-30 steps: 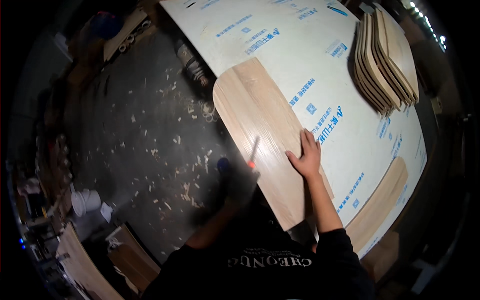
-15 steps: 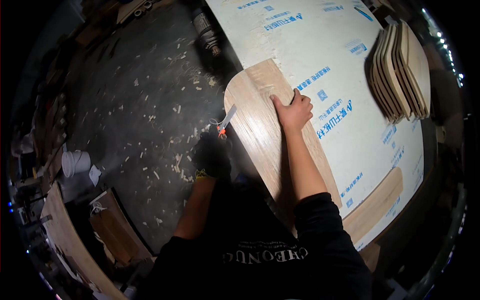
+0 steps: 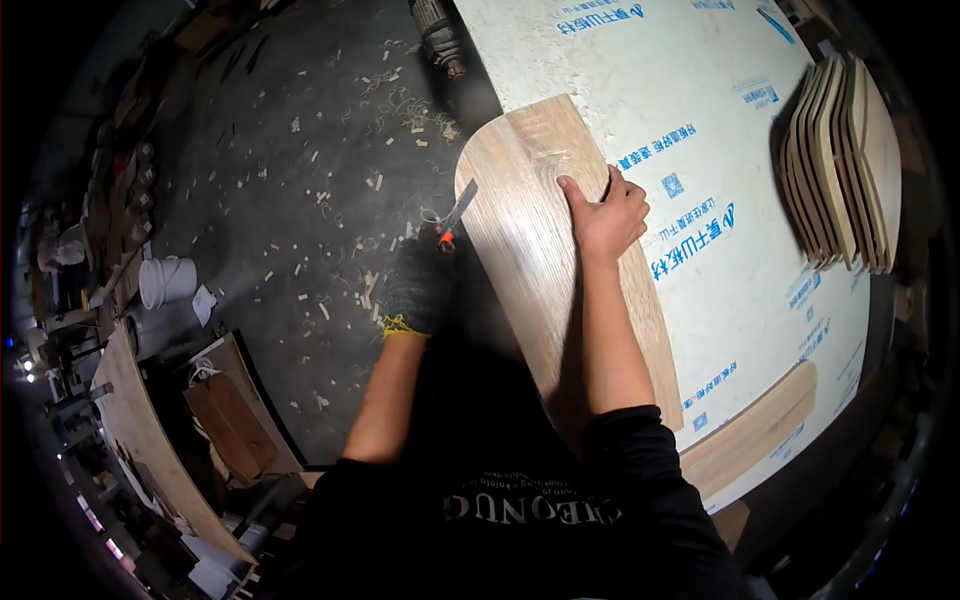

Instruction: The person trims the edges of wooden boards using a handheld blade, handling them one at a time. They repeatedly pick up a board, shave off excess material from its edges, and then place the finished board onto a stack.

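A long wood-grain board (image 3: 520,200) with a rounded far-left corner rests on the white panel, its left side jutting past the panel's edge. My bare right hand (image 3: 610,218) grips it near its right edge, thumb on the top face and fingers bent. My left hand (image 3: 418,285), in a dark glove with a yellow cuff, is closed around a flat metal-bladed tool (image 3: 458,212) with an orange-red part by the grip. The blade lies against the board's curved left edge; whether it is a file or a scraper I cannot tell. A thin curled strip (image 3: 431,216) hangs beside it.
The white panel (image 3: 740,240) with blue print bears a stack of shaped boards (image 3: 835,165) at right and a narrow wood-grain piece (image 3: 755,430) nearer me. Offcuts and shavings litter the dark floor (image 3: 260,180). At left stand a white bucket (image 3: 168,282) and a curved board (image 3: 150,430).
The whole view has shifted slightly, moving the panel and the stack rightward in the picture. Both hands keep their holds, and the blade stays at the board's left edge.
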A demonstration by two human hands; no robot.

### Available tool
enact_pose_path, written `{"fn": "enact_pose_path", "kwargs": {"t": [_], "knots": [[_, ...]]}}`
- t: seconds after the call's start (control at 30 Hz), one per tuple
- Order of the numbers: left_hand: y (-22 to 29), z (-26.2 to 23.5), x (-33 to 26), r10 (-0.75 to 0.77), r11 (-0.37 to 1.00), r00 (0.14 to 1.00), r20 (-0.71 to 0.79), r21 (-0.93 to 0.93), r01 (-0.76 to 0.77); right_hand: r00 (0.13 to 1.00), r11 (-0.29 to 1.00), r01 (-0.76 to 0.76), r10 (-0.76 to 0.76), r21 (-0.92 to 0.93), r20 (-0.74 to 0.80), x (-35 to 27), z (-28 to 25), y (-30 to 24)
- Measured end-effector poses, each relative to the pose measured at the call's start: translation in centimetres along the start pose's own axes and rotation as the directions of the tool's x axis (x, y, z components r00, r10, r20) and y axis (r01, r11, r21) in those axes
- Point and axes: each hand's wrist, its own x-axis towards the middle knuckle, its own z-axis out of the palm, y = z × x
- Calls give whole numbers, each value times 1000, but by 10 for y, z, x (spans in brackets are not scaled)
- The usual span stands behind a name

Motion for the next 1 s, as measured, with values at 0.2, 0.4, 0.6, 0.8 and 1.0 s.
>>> {"fn": "enact_pose_path", "kwargs": {"t": [0.2, 0.4, 0.6, 0.8, 1.0], "knots": [[-12, -6, 20, 67, 994, 997, -24, 87, -64, 1000, 1000, -11, 11, 16, 12, 0, -5, -1], [-13, -21, 48, 130, 975, 989, 71, 172, -140, 999, 999, -33, 33, 9, 25, 1, -6, -2], [-37, -21, 89, 359, 921, 933, 1, 160, -354, 998, 999, -44, 44, 10, 42, 1, -7, -3], [-22, -43, 128, 452, 868, 887, 97, 180, -462, 995, 997, -73, 72, 16, 64, 2, -7, -2], [-31, -41, 172, 598, 755, 791, 129, 239, -610, 993, 996, -93, 93, -12, 69, 3, -9, -7]]}}
